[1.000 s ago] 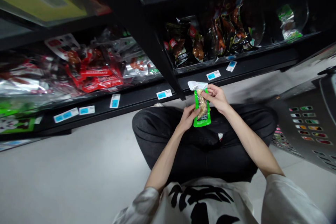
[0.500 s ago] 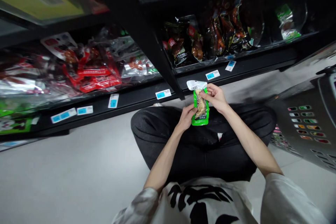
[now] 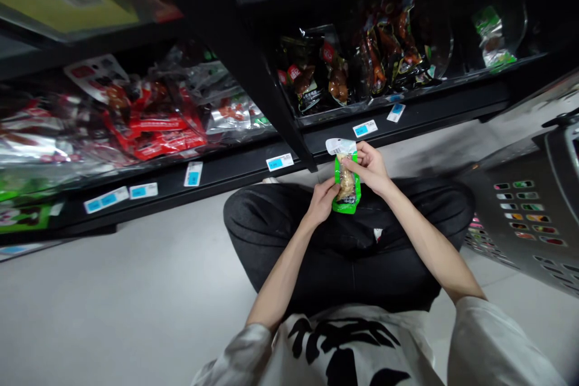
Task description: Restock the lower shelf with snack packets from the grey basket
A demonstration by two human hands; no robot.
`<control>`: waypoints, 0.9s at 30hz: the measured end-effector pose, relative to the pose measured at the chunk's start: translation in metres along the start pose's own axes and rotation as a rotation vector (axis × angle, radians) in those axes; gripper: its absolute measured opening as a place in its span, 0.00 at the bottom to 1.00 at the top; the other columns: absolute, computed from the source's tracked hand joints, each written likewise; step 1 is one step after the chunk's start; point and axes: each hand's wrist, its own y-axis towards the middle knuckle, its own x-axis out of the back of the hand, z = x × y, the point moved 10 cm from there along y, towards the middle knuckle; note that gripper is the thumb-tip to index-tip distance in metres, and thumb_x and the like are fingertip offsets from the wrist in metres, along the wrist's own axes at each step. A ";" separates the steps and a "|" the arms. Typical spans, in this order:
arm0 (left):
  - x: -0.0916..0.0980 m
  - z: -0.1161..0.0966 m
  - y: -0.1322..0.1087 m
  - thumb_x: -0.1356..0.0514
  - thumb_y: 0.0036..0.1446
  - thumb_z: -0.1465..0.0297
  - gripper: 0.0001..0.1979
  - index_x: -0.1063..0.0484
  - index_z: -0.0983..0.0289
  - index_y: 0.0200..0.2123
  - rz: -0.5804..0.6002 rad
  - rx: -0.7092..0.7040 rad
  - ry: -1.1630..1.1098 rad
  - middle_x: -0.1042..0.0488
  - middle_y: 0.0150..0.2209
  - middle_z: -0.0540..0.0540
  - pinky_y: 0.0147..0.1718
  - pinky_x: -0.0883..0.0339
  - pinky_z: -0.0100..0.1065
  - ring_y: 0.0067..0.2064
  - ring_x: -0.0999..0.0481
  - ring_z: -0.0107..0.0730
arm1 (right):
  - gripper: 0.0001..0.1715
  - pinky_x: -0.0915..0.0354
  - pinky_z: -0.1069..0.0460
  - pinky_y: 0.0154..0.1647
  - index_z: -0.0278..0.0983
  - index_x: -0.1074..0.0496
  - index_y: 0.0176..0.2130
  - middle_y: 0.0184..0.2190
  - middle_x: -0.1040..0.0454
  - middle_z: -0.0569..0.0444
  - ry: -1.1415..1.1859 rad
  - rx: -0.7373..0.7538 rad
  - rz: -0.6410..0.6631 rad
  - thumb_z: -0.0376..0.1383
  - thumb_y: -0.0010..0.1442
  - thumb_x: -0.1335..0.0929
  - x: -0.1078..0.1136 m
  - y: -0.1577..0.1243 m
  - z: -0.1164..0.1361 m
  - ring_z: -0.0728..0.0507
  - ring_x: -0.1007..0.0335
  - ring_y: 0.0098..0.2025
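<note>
I hold a small green snack packet [image 3: 347, 188] with a white top flap and a pale brown piece of food inside, upright above my crossed legs. My left hand [image 3: 322, 200] grips its lower left edge with closed fingers. My right hand [image 3: 370, 167] pinches its upper right edge, close under the flap. The packet sits just in front of the black shelf edge [image 3: 253, 163] with its blue price tags.
Low black shelves hold red and silver packets [image 3: 154, 126] at left and dark snack packs [image 3: 362, 60] at right, with a green one [image 3: 495, 39] far right. A perforated grey basket [image 3: 525, 211] stands at my right. Pale floor [image 3: 113, 301] lies at left.
The packet has tilted and moved slightly in my hands; both hands keep their grip. The view has shifted a little.
</note>
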 end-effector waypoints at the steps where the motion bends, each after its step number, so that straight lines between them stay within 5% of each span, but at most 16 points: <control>1: 0.000 0.000 0.000 0.43 0.64 0.58 0.17 0.23 0.65 0.34 -0.004 0.001 0.005 0.28 0.26 0.51 0.39 0.34 0.34 0.36 0.28 0.39 | 0.24 0.30 0.54 0.32 0.39 0.31 0.36 0.29 0.22 0.58 -0.006 0.002 -0.001 0.44 0.46 0.20 0.000 0.000 0.000 0.49 0.27 0.30; 11: -0.002 -0.001 0.000 0.44 0.66 0.57 0.18 0.25 0.64 0.31 0.004 -0.002 0.034 0.29 0.25 0.51 0.34 0.36 0.32 0.33 0.30 0.35 | 0.23 0.30 0.53 0.33 0.39 0.30 0.37 0.29 0.23 0.59 -0.017 -0.004 -0.011 0.44 0.48 0.20 0.003 0.001 -0.004 0.48 0.26 0.31; 17: 0.000 -0.004 0.000 0.45 0.66 0.55 0.20 0.22 0.64 0.38 -0.028 -0.025 0.057 0.25 0.28 0.52 0.33 0.35 0.32 0.32 0.28 0.34 | 0.20 0.31 0.53 0.37 0.40 0.29 0.38 0.34 0.23 0.57 -0.028 0.021 -0.046 0.47 0.53 0.23 0.007 0.003 -0.004 0.48 0.27 0.35; 22: 0.001 -0.003 0.000 0.45 0.67 0.55 0.22 0.23 0.64 0.50 -0.041 -0.017 0.049 0.19 0.37 0.53 0.38 0.31 0.33 0.37 0.24 0.36 | 0.17 0.35 0.54 0.31 0.39 0.29 0.38 0.32 0.25 0.58 -0.086 0.038 -0.078 0.49 0.59 0.27 0.013 0.004 -0.004 0.50 0.33 0.30; 27: -0.003 0.008 0.004 0.41 0.62 0.52 0.24 0.23 0.64 0.52 -0.037 0.080 -0.167 0.19 0.47 0.57 0.51 0.30 0.39 0.49 0.22 0.44 | 0.16 0.37 0.55 0.31 0.40 0.28 0.37 0.28 0.28 0.60 0.027 -0.026 -0.091 0.48 0.58 0.26 0.017 0.004 -0.011 0.50 0.35 0.29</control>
